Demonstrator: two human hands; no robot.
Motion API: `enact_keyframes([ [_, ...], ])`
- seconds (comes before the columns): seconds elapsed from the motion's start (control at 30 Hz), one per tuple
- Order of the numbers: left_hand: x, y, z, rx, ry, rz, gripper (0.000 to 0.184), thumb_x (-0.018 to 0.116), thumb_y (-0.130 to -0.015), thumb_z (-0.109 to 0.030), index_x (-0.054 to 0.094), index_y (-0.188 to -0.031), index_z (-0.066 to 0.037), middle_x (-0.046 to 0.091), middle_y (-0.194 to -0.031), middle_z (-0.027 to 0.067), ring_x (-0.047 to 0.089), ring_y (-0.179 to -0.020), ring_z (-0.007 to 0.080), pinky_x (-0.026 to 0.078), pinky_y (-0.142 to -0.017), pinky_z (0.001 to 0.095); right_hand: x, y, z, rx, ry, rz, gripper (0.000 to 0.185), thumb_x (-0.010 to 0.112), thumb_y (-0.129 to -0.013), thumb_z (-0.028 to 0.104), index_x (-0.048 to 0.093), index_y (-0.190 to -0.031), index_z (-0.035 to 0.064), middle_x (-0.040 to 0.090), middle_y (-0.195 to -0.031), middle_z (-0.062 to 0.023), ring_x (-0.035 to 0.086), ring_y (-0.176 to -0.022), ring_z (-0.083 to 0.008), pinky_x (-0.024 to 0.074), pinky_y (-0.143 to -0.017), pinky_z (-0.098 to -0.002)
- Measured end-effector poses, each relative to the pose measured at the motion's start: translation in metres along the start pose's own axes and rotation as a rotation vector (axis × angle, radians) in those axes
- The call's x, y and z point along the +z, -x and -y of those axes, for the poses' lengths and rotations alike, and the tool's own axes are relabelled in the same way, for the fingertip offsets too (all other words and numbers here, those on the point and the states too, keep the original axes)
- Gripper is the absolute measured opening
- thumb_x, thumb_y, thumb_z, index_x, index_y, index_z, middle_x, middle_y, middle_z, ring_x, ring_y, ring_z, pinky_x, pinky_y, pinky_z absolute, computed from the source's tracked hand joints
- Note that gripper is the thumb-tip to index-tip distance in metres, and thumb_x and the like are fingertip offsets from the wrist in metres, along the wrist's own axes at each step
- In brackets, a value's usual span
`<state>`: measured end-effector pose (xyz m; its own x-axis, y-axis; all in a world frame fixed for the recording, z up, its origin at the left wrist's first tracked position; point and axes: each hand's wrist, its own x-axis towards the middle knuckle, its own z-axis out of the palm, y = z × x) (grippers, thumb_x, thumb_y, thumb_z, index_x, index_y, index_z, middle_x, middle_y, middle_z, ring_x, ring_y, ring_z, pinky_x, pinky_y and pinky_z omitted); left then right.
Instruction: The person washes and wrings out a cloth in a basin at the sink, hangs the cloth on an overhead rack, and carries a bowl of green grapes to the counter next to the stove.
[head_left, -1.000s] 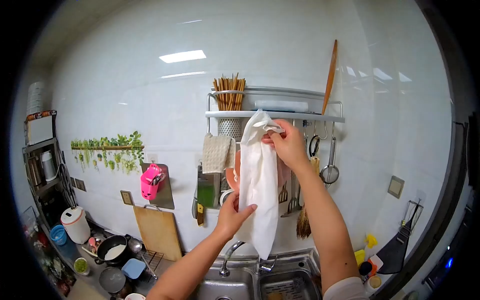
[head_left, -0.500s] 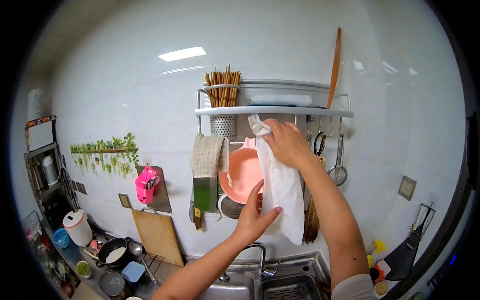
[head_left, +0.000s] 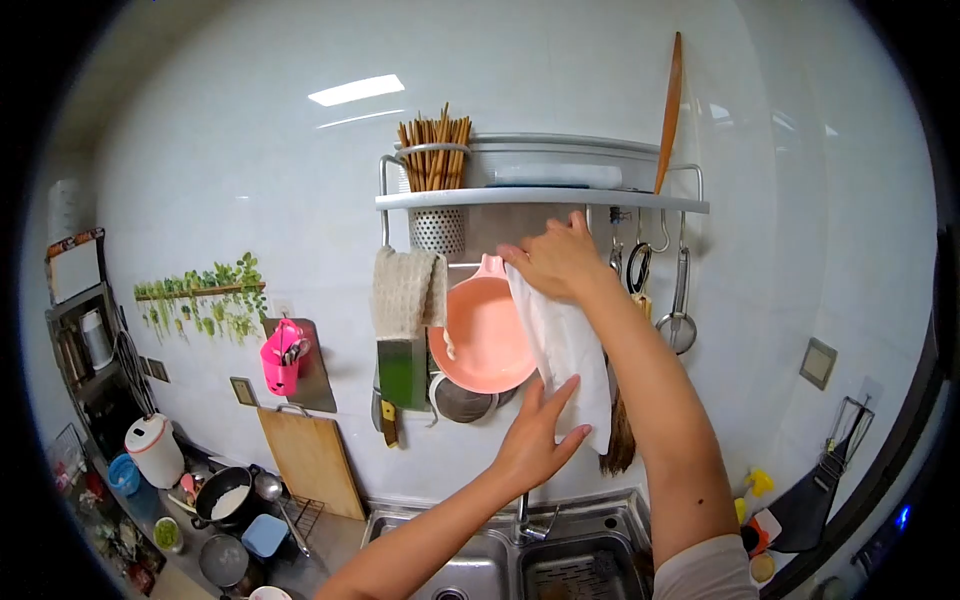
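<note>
A white cloth (head_left: 565, 345) hangs under the wall shelf, beside a pink basin (head_left: 487, 335) that it partly overlaps. My right hand (head_left: 555, 258) grips the top of this cloth just below the shelf edge. Lower down, my left hand (head_left: 535, 440) has its fingers apart at the cloth's lower left side; whether it touches the fabric is hard to tell. To the left of the basin, a beige waffle towel (head_left: 405, 292) is draped over the rail. A metal strainer ladle (head_left: 677, 330) hangs from a hook right of my right wrist.
The wall shelf (head_left: 540, 198) carries a chopstick holder (head_left: 438, 230) and a long wooden stick (head_left: 669, 115). Below is a steel sink (head_left: 470, 555) with a faucet (head_left: 522, 515). A cutting board (head_left: 310, 465) leans on the wall, near a black pan (head_left: 212, 512).
The cloth's bunched top end, which stuck out above my right hand, no longer shows. My right hand is now over the cloth's top. The view has shifted slightly.
</note>
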<state>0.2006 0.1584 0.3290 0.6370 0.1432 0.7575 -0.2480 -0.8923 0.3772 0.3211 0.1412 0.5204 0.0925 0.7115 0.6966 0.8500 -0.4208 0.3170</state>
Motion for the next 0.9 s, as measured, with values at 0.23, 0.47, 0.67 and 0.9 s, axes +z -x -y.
enact_keyframes([
  [0.23,0.007,-0.006,0.026,-0.074,0.233,0.029,0.06,0.064,-0.079,-0.023,0.037,-0.131,-0.009,0.033,-0.131,0.0218,0.036,-0.12,0.0359,0.032,-0.098,0.0383,0.001,0.03,-0.004,-0.06,-0.077,-0.106,0.046,0.043,-0.086,0.042,0.056,-0.113,0.0061,0.059,-0.105,-0.0144,0.048,-0.108,-0.0273,0.0253,-0.095,-0.0492],
  [0.47,0.008,0.007,0.034,-0.118,0.04,-0.027,0.061,0.066,-0.077,-0.025,0.039,-0.131,-0.02,0.028,-0.131,0.0275,0.025,-0.125,0.0413,0.021,-0.104,0.0437,-0.006,0.043,-0.015,-0.1,-0.162,-0.074,0.051,0.056,-0.076,0.027,0.047,-0.123,0.0106,0.053,-0.113,-0.0121,0.046,-0.109,-0.026,0.0228,-0.097,-0.0493],
  [0.67,-0.009,0.015,0.041,-0.091,0.051,-0.104,0.062,0.067,-0.076,-0.019,0.038,-0.131,-0.016,0.031,-0.13,0.0225,0.026,-0.125,0.0365,0.023,-0.103,0.0391,0.009,0.042,-0.013,-0.101,-0.008,-0.176,0.051,0.059,-0.074,0.023,0.047,-0.123,0.0135,0.052,-0.112,-0.0107,0.044,-0.111,-0.0236,0.0209,-0.097,-0.0527],
  [0.9,-0.027,0.023,0.058,-0.144,0.235,-0.208,0.07,0.064,-0.078,-0.015,0.026,-0.136,-0.011,0.038,-0.132,0.0116,0.038,-0.117,0.021,0.031,-0.096,0.0315,0.005,0.046,-0.005,-0.11,0.053,-0.259,0.053,0.065,-0.071,0.028,0.048,-0.12,0.016,0.052,-0.108,-0.0093,0.045,-0.11,-0.0233,0.0234,-0.098,-0.055],
])
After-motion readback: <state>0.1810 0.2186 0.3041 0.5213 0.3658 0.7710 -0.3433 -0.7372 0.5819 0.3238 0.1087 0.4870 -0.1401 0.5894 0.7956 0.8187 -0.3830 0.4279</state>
